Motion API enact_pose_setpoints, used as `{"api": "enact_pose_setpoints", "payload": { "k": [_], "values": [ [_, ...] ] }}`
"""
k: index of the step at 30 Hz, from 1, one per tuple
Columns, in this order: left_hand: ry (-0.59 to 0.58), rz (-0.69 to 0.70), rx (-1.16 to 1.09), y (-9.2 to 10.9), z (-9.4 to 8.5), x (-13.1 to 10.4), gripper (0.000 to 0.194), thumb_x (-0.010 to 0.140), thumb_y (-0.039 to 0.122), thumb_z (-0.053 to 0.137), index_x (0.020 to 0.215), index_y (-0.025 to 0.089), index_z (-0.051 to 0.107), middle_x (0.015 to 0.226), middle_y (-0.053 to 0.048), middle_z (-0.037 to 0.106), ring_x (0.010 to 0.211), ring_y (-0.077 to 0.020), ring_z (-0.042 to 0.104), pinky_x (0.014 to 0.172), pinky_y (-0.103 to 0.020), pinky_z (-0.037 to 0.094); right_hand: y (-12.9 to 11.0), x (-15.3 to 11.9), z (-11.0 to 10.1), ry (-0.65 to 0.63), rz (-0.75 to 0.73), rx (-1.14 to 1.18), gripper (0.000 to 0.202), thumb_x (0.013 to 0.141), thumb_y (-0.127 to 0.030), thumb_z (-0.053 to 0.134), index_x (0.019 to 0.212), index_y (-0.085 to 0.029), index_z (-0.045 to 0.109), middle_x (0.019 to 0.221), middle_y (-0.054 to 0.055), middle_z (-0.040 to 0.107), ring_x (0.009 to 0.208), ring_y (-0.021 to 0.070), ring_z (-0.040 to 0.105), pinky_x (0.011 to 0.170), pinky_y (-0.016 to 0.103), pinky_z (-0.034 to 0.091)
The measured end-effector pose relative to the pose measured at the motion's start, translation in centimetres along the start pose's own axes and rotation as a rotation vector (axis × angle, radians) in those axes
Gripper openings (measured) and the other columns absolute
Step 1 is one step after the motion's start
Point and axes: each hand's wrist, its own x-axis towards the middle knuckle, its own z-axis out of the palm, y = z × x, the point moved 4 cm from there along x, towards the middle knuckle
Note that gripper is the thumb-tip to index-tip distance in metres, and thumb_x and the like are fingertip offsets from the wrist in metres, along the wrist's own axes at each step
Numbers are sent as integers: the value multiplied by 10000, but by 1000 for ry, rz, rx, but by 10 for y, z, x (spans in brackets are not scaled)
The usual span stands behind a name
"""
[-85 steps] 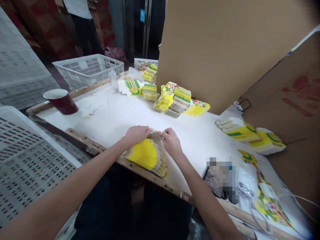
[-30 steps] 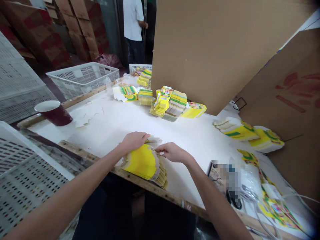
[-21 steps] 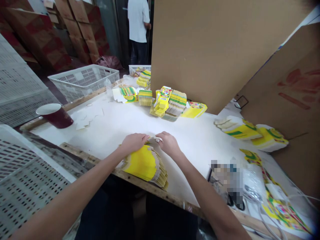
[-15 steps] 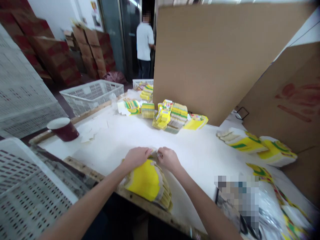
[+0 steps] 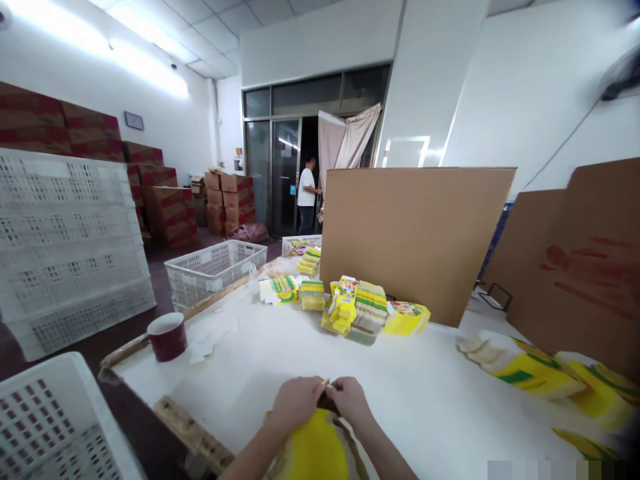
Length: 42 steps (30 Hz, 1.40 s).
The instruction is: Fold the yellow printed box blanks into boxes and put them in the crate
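A stack of yellow flat cartons [image 5: 317,450] lies at the near edge of the white table [image 5: 240,380], partly cut off by the bottom of the view. At its far end my left hand [image 5: 299,400] has its fingers closed, pinching the edge of the cartons. Close beside it, my right hand [image 5: 350,401] is also closed on that edge, the fingertips of both hands nearly touching. A small yellow bit shows between them.
More carton stacks [image 5: 370,303] stand mid-table before a large cardboard sheet [image 5: 405,233]; others [image 5: 530,367] lie right. A dark red cup [image 5: 167,339] is at left. White crates [image 5: 220,263] stand beyond and beside the table. A person [image 5: 307,193] stands by the doorway.
The view has tilted up, so the table and my hands sit lower and the ceiling shows. Both hands remain together at the far end of the stack.
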Motion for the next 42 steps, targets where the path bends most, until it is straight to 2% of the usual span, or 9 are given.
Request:
{"api": "enact_pose_setpoints", "payload": {
  "k": [9, 15, 20, 27, 30, 32, 36, 39, 42],
  "values": [
    [20, -7, -35, -1, -1, -2, 470, 929, 327, 165, 1010, 227, 617, 998, -79, 697, 934, -231, 646, 778, -340, 454, 3, 1, 25, -89, 65, 318, 142, 697, -128, 469, 667, -153, 606, 597, 0, 662, 602, 126, 645, 594, 208, 481],
    [43, -65, -72, -1, 4, -5, 481, 924, 340, 175, 971, 202, 633, 980, -110, 697, 933, -246, 644, 784, -362, 450, 7, 1, 3, -47, 37, 122, 63, 655, -132, 562, 694, -169, 594, 570, -4, 622, 558, 154, 598, 533, 237, 428],
    [16, -65, -171, -11, 3, 0, 417, 891, 354, 276, 901, 195, 662, 967, -116, 701, 919, -254, 642, 772, -360, 450, -6, -4, -24, -50, -140, -51, 253, 644, -24, 460, 719, -176, 648, 759, 54, 678, 785, 198, 612, 717, 280, 411],
    [-37, 7, -460, -57, -11, -9, 368, 807, 422, 421, 724, 168, 674, 792, -60, 712, 784, -210, 634, 711, -294, 451, 1, -28, -37, -303, -277, -16, 363, 626, -34, 410, 778, -210, 688, 766, -2, 702, 772, 170, 625, 698, 236, 437],
    [10, -14, -619, -70, -1, -25, 502, 844, 501, 302, 865, 153, 664, 877, -67, 709, 832, -196, 632, 715, -272, 468, 10, -44, -32, -389, -243, 189, 273, 668, -117, 473, 826, -197, 681, 842, 21, 711, 834, 198, 636, 735, 269, 465],
    [99, -64, -857, -73, 9, -35, 593, 822, 605, 287, 920, 146, 651, 948, -90, 702, 906, -209, 628, 781, -279, 475, 18, -55, -25, -419, -186, 448, 217, 752, -292, 540, 895, -197, 673, 930, 51, 708, 906, 235, 635, 808, 326, 470],
    [323, -267, -1465, -64, 33, -51, 633, 617, 731, 543, 862, 161, 675, 892, -92, 703, 890, -249, 633, 799, -321, 495, 38, -72, -7, -331, -53, 815, 611, 721, -692, 527, 1086, -215, 639, 1180, 103, 639, 1111, 298, 567, 964, 402, 415],
    [426, -297, -1502, -47, 41, -55, 552, 610, 687, 601, 801, 176, 685, 856, -73, 682, 871, -237, 622, 795, -312, 494, 51, -78, 1, -183, -43, 817, 743, 634, -762, 552, 1164, -245, 610, 1301, 90, 563, 1257, 309, 444, 1059, 393, 332],
    [424, -296, -1546, -40, 45, -55, 543, 634, 671, 596, 843, 177, 678, 910, -78, 673, 899, -237, 617, 811, -322, 499, 57, -82, 4, -180, -21, 836, 761, 653, -765, 528, 1219, -258, 568, 1326, 76, 543, 1278, 304, 427, 1058, 407, 340]
  ]
}}
